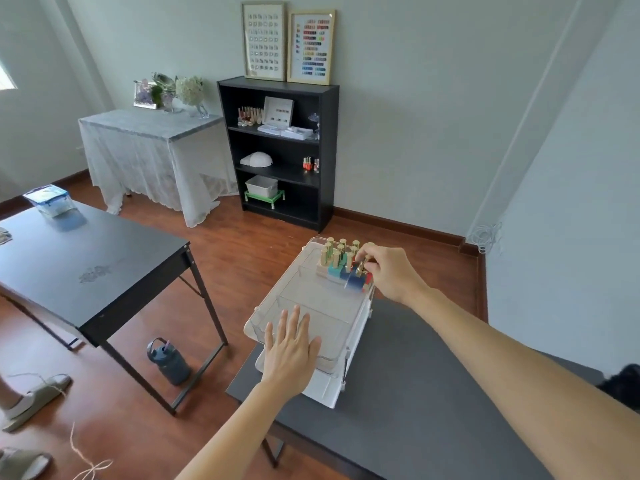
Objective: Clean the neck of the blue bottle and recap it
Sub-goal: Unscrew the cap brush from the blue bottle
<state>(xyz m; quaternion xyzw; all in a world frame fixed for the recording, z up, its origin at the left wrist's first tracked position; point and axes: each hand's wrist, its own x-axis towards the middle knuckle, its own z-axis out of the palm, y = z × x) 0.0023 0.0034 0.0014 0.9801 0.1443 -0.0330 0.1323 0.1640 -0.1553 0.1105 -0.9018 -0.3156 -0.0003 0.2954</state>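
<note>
A clear plastic organiser tray (311, 299) rests on a white drawer unit on the dark table in front of me. At its far end stand several nail polish bottles with gold caps (337, 259). The blue bottle (354, 281) is at the near right of that group, tilted slightly. My right hand (388, 271) pinches its gold cap between fingers and thumb. My left hand (291, 351) lies flat, fingers spread, on the tray's near end, holding nothing.
The dark grey table (433, 393) under the organiser reaches to the right. A second black table (90, 271) stands to the left, with a dark water bottle (169, 362) on the floor beside it. A black bookshelf (280, 150) is against the far wall.
</note>
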